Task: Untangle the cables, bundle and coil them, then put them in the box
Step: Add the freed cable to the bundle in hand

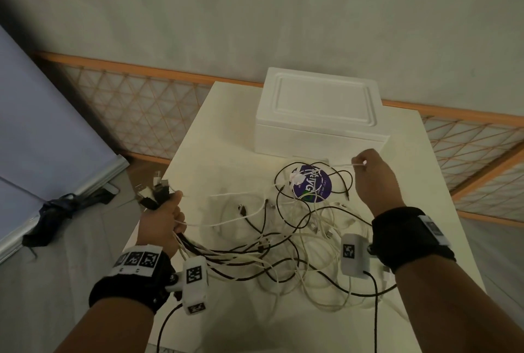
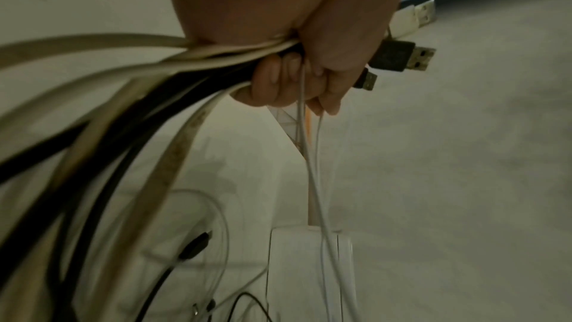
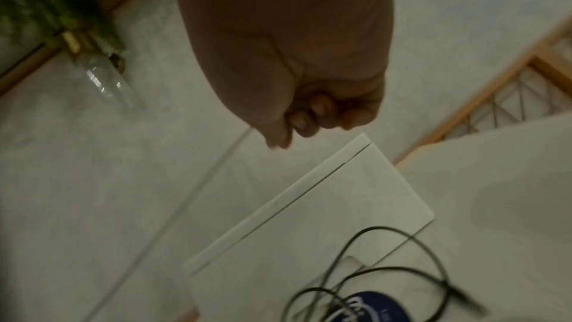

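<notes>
A tangle of white and black cables point(image 1: 286, 242) lies spread over the white table point(image 1: 226, 131). My left hand point(image 1: 166, 218) grips a bundle of cable ends point(image 2: 192, 63) at the table's left edge, with USB plugs point(image 2: 399, 55) sticking out past the fist. My right hand point(image 1: 371, 171), raised in front of the box, pinches a thin white cable point(image 1: 344, 165) that runs back toward the pile. In the right wrist view the right hand's fingers point(image 3: 312, 116) are curled tight. The white foam box point(image 1: 317, 114) stands at the table's far side with its lid on.
A round blue sticker point(image 1: 312, 185) lies under the cables just in front of the box. An orange-framed lattice rail point(image 1: 136, 103) runs behind the table. A blue-grey board point(image 1: 42, 126) and a dark folded umbrella point(image 1: 62, 205) lie on the floor to the left.
</notes>
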`<control>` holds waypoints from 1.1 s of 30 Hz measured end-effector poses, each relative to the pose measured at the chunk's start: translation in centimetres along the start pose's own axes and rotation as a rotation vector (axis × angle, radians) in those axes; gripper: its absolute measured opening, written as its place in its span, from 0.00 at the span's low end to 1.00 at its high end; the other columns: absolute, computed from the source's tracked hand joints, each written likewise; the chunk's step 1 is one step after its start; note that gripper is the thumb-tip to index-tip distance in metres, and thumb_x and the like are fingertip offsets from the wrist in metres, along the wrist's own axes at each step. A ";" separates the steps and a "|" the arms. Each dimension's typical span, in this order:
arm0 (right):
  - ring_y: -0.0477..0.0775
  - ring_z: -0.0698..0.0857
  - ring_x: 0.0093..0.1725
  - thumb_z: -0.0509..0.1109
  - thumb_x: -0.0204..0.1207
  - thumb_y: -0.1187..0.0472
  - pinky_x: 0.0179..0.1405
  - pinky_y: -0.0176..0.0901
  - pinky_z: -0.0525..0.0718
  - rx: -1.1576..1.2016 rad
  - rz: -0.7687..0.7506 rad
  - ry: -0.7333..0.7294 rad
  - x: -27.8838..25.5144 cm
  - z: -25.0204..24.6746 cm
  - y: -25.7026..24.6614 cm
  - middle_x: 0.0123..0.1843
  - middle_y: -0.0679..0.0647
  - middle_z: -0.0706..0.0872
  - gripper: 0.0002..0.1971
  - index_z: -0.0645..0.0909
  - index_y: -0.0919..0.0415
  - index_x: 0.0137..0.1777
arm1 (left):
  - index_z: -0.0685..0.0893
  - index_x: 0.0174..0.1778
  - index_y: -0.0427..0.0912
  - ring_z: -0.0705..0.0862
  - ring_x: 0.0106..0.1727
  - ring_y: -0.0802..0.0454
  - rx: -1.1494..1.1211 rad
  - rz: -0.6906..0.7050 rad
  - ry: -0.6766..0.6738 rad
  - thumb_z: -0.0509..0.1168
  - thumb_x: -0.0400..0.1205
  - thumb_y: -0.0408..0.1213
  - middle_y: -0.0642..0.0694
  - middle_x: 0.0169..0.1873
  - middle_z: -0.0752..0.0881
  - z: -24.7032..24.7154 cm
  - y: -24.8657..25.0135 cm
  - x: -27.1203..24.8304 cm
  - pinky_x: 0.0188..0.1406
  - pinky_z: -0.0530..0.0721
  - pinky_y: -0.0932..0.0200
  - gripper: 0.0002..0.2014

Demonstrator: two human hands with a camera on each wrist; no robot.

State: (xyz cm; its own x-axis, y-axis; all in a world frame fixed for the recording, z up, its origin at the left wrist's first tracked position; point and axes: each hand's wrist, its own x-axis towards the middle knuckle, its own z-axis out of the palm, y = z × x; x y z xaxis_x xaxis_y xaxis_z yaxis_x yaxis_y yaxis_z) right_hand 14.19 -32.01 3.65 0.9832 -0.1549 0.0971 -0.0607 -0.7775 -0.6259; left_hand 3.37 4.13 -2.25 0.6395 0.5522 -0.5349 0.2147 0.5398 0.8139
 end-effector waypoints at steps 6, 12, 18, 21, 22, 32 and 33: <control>0.63 0.72 0.70 0.66 0.68 0.56 0.73 0.72 0.57 -0.627 0.101 -0.278 -2.6 0.2 -1.2 0.68 0.59 0.74 0.27 0.69 0.55 0.69 | 0.66 0.26 0.46 0.63 0.14 0.59 0.075 0.171 -0.080 0.69 0.80 0.33 0.55 0.13 0.67 2.5 0.9 -3.1 0.13 0.61 0.69 0.21; 0.45 0.76 0.69 0.79 0.68 0.50 0.65 0.30 0.71 0.204 -0.498 -0.807 -10.4 2.7 -12.1 0.71 0.46 0.76 0.46 0.56 0.51 0.81 | 0.76 0.31 0.44 0.73 0.20 0.55 0.120 0.267 -0.359 0.66 0.82 0.35 0.52 0.16 0.74 6.6 0.8 -8.5 0.19 0.70 0.64 0.13; 0.38 0.80 0.34 0.78 0.68 0.54 0.35 0.32 0.74 0.145 -0.450 -0.915 -11.1 5.3 -11.3 0.36 0.41 0.81 0.35 0.65 0.51 0.72 | 0.75 0.36 0.42 0.81 0.29 0.50 -0.061 0.203 -0.451 0.63 0.77 0.49 0.48 0.22 0.78 6.2 1.3 -9.6 0.35 0.81 0.55 0.14; 0.43 0.82 0.45 0.72 0.73 0.43 0.48 0.36 0.78 0.098 -0.372 -0.998 -10.4 4.9 -9.3 0.42 0.43 0.84 0.22 0.77 0.51 0.63 | 0.75 0.32 0.44 0.82 0.25 0.53 -0.201 0.071 -0.376 0.59 0.83 0.49 0.49 0.19 0.75 4.4 0.8 -8.9 0.29 0.85 0.60 0.17; 0.45 0.83 0.47 0.68 0.76 0.42 0.50 0.38 0.78 0.082 -0.329 -0.964 -10.1 5.1 -8.6 0.45 0.48 0.87 0.19 0.80 0.54 0.59 | 0.74 0.27 0.46 0.76 0.20 0.55 -0.219 0.037 -0.351 0.59 0.84 0.49 0.50 0.18 0.71 3.7 0.5 -8.5 0.23 0.80 0.64 0.20; 0.60 0.79 0.60 0.71 0.72 0.57 0.57 0.53 0.79 -0.405 -0.526 -0.876 -10.7 11.5 -6.1 0.62 0.55 0.75 0.22 0.73 0.53 0.66 | 0.67 0.27 0.46 0.60 0.14 0.57 -0.225 -0.177 -0.084 0.66 0.83 0.37 0.52 0.16 0.63 -0.2 -3.1 -6.7 0.14 0.60 0.67 0.19; 0.62 0.80 0.57 0.69 0.72 0.60 0.53 0.55 0.81 -0.400 -0.556 -0.840 -11.0 11.9 -6.3 0.61 0.56 0.74 0.21 0.72 0.54 0.65 | 0.67 0.27 0.46 0.60 0.14 0.57 -0.220 -0.179 -0.077 0.66 0.83 0.37 0.52 0.16 0.63 -0.3 -3.2 -6.9 0.14 0.60 0.67 0.19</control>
State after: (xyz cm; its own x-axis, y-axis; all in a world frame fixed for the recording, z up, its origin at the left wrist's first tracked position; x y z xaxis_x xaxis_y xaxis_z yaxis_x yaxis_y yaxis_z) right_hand 5.76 -18.19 -2.70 0.6851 0.6293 -0.3668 0.5279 -0.7760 -0.3453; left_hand -1.92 -1.17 -1.23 0.6616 0.3907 -0.6400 0.1695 0.7535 0.6352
